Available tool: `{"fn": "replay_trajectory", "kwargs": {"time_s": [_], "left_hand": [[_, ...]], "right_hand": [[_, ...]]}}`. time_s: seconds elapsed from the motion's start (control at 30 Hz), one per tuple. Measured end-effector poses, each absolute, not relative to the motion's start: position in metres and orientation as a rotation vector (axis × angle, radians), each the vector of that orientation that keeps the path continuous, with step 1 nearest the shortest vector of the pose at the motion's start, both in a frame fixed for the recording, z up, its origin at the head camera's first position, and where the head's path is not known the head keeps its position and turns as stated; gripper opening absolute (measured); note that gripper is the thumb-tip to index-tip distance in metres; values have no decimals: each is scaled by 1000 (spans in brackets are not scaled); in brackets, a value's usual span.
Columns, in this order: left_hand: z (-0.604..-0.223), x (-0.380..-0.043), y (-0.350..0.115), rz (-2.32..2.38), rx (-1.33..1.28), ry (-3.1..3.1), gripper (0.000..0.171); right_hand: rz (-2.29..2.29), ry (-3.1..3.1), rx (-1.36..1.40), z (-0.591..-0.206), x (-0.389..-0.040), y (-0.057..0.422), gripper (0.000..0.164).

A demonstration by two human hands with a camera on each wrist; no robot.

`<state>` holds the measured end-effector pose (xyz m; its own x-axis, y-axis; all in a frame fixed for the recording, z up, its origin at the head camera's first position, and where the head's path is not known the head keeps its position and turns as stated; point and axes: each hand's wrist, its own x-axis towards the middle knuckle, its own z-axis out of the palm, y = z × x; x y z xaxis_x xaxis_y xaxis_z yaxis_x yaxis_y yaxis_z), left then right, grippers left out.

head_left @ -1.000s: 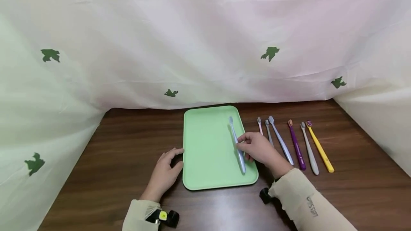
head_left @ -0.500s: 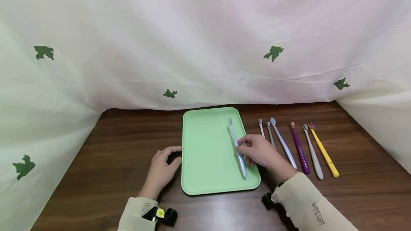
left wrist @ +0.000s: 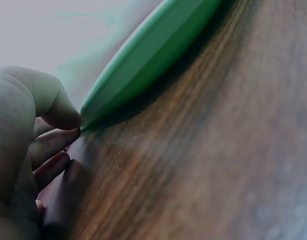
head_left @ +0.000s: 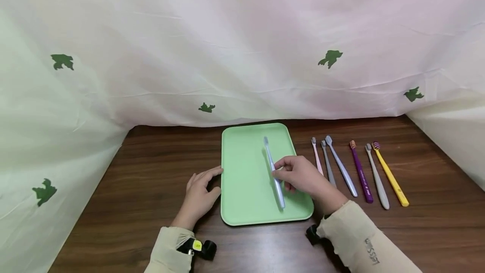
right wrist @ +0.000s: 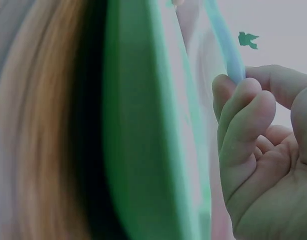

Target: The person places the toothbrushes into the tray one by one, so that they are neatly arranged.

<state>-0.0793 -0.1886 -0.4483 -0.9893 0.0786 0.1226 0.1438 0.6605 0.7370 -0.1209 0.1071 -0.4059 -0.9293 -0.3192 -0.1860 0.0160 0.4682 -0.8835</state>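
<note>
In the head view my right hand [head_left: 301, 176] pinches a light blue toothbrush [head_left: 268, 153] by the middle of its handle, over the right half of a green tray [head_left: 242, 197]. The brush head points to the far side. The right wrist view shows the thumb and fingertips closed round the toothbrush [right wrist: 226, 40], above the tray's side wall [right wrist: 136, 125]. My left hand [head_left: 201, 197] lies at the tray's left edge, fingers loosely bent. In the left wrist view its fingertips [left wrist: 68, 117] touch the tray's rim [left wrist: 148, 65].
Right of the tray lie several toothbrushes in a loose row: pink [head_left: 316, 157], grey [head_left: 326, 161], blue [head_left: 341, 165], purple [head_left: 361, 172], pale grey [head_left: 377, 176] and yellow [head_left: 392, 175]. A white cloth [head_left: 242, 54] with green leaf shapes walls the brown wooden table [head_left: 159, 172].
My right hand has moved the light blue toothbrush a little leftward over the tray. The left hand stays at the tray's edge. The head view has shifted slightly.
</note>
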Motion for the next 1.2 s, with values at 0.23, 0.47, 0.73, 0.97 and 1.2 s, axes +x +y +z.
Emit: {"fn": "replay_trajectory", "kwargs": {"time_s": [0.23, 0.47, 0.73, 0.97, 1.2], "left_hand": [[-448, -81, -187, -1272, -195, -2781, 49], [-446, -82, -183, -1300, -196, -2766, 50], [-447, -81, -185, -1279, -215, -2776, 48], [-445, -77, -191, -1242, -215, -2816, 52], [-444, -78, -190, -1231, -238, -2857, 56]], "right_hand": [[-1462, 2359, -272, -406, -123, 92, 19], [-1488, 2347, -269, -408, -126, 82, 18], [-1511, 2317, -219, -412, -125, 68, 15], [-1514, 2273, -238, -414, -123, 50, 14], [-1522, 2267, -197, -413, -121, 42, 14]]}}
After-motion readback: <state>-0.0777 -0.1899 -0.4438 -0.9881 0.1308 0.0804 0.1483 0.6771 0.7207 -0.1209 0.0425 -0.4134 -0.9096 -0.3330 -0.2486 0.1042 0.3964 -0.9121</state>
